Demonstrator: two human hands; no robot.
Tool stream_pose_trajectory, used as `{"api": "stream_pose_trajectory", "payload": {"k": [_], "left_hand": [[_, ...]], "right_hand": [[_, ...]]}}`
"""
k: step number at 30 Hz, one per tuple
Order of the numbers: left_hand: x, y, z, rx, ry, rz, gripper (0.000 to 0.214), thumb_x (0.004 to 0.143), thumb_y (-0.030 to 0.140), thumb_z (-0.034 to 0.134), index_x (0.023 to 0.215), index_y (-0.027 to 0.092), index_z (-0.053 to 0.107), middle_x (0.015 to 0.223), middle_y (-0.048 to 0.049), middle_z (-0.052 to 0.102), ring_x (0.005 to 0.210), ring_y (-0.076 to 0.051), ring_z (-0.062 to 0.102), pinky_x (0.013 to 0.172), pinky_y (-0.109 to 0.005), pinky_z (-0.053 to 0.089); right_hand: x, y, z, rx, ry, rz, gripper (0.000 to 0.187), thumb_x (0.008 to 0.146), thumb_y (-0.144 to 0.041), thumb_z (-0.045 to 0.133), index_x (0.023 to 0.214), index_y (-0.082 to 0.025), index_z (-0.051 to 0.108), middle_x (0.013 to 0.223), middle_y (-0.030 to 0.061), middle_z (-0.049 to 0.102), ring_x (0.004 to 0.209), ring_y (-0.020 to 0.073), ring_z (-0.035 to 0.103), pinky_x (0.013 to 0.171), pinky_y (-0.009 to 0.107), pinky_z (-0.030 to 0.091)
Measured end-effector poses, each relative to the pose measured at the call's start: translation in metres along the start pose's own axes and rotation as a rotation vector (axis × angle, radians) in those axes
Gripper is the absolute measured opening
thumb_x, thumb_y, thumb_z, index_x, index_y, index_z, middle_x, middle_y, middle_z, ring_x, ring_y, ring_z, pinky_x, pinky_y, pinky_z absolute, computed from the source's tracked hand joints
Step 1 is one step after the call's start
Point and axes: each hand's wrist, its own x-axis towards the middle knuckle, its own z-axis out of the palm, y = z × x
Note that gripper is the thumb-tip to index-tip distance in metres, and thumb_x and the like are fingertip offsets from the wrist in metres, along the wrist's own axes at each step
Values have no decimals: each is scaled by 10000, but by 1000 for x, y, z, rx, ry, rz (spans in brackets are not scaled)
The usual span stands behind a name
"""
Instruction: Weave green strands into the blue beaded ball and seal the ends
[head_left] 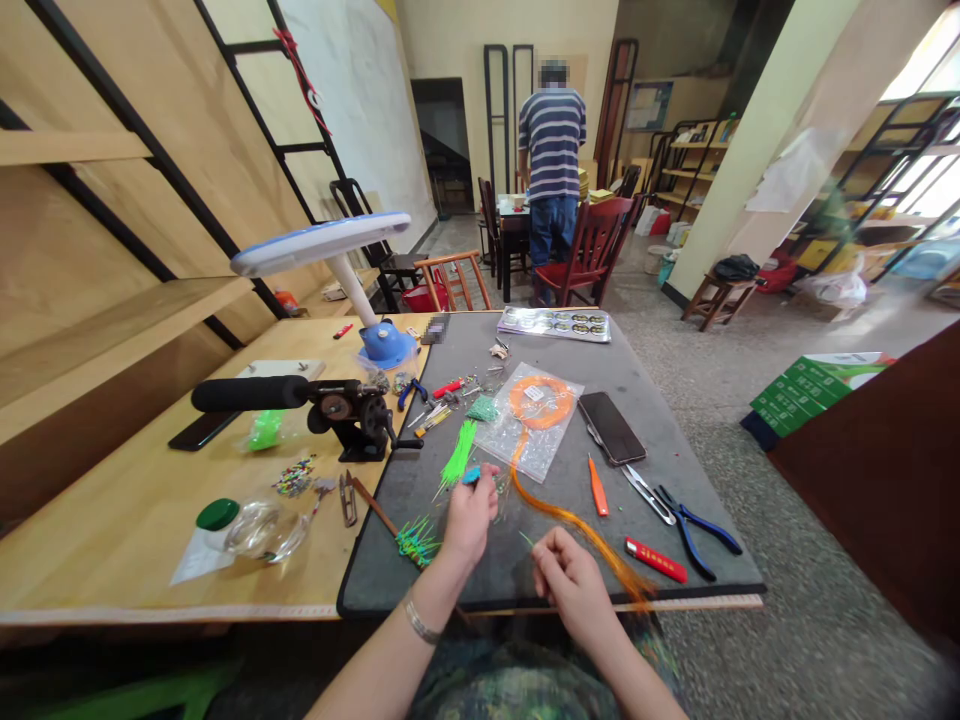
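My left hand (pixel 469 515) is closed over the grey mat, its fingers round a small blue piece (pixel 471 476) whose kind I cannot make out. A little to the right, my right hand (pixel 570 578) pinches a thin green strand (pixel 526 538), the tip of which sticks out from the fingers. Between and beyond the hands, orange fibres (pixel 562 515) trail from a coil (pixel 541 402) in a clear plastic bag (pixel 536 462). Left of my left hand, green-and-yellow tied strands (pixel 416 542) hang on a brown stick (pixel 373 506). A bundle of bright green strips (pixel 458 453) lies just past the left hand.
To the right lie a phone (pixel 611 428), an orange-handled tool (pixel 598 487), snips (pixel 649 494), blue-handled pliers (pixel 697 530) and a red lighter (pixel 655 560). A cranked winder (pixel 360 420), jar (pixel 266 532) and lamp (pixel 386 343) stand left. A person (pixel 553 160) stands at a far table.
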Motion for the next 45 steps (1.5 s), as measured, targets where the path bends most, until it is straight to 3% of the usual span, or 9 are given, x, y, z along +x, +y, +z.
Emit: {"api": "stream_pose_trajectory", "payload": {"k": [2, 5, 8, 13, 18, 25, 29, 36, 45], "left_hand": [[0, 8, -3, 11, -100, -10, 395, 629, 471, 766, 765, 141, 596, 530, 88, 358, 428, -26, 277, 384, -155, 166], [-9, 11, -7, -17, -237, -144, 356, 584, 340, 826, 779, 130, 615, 625, 51, 453, 483, -23, 348, 392, -142, 186], [-22, 6, -8, -71, -293, -230, 304, 610, 304, 809, 772, 127, 622, 628, 51, 434, 486, -20, 342, 387, -141, 143], [-33, 0, -7, -42, -360, -202, 381, 581, 222, 820, 905, 147, 634, 596, 78, 419, 459, -19, 310, 409, -155, 197], [-32, 0, -1, 62, -319, -193, 301, 648, 365, 764, 709, 123, 595, 518, 74, 408, 424, -22, 267, 400, -172, 116], [-17, -3, 2, 231, -209, 58, 260, 657, 350, 734, 628, 136, 589, 504, 56, 472, 441, -51, 341, 421, -191, 217], [-1, -5, 4, 172, -122, 22, 311, 606, 386, 756, 647, 143, 567, 462, 98, 388, 406, -34, 269, 413, -190, 190], [17, -5, 4, 126, -106, -17, 381, 590, 447, 747, 645, 161, 500, 440, 129, 279, 384, -23, 183, 394, -188, 92], [23, -7, 1, 91, -89, -20, 385, 579, 447, 752, 645, 168, 494, 447, 129, 279, 380, -22, 184, 387, -181, 80]], "right_hand": [[3, 3, -3, 91, -13, 39, 400, 778, -573, 573, 647, -209, 472, 491, -50, 530, 418, 86, 406, 428, 198, 296], [8, 3, -5, 184, 20, 70, 371, 756, -544, 627, 694, -189, 539, 593, -26, 584, 473, 85, 435, 417, 177, 299], [11, -1, -7, 250, 72, 89, 343, 734, -517, 668, 726, -184, 589, 648, -11, 600, 554, 104, 484, 449, 174, 345], [13, -4, -5, 331, 119, 97, 325, 701, -494, 704, 716, -182, 616, 688, -14, 570, 614, 112, 486, 482, 174, 361], [16, -2, -3, 286, 104, 140, 348, 656, -504, 726, 677, -173, 621, 614, -42, 500, 534, 85, 398, 471, 185, 311], [30, -2, -2, 183, 96, 163, 329, 621, -489, 718, 632, -168, 650, 611, -29, 553, 520, 85, 373, 473, 208, 253], [40, -2, -3, 172, 79, 185, 336, 607, -485, 709, 638, -152, 680, 573, -29, 537, 489, 76, 341, 449, 213, 215], [43, 4, -5, 146, 52, 245, 362, 619, -494, 690, 653, -134, 687, 455, -69, 386, 429, 53, 238, 418, 201, 111], [42, 6, -6, 119, 31, 237, 326, 647, -466, 676, 664, -141, 687, 472, -63, 407, 429, 48, 259, 414, 189, 124]]}}
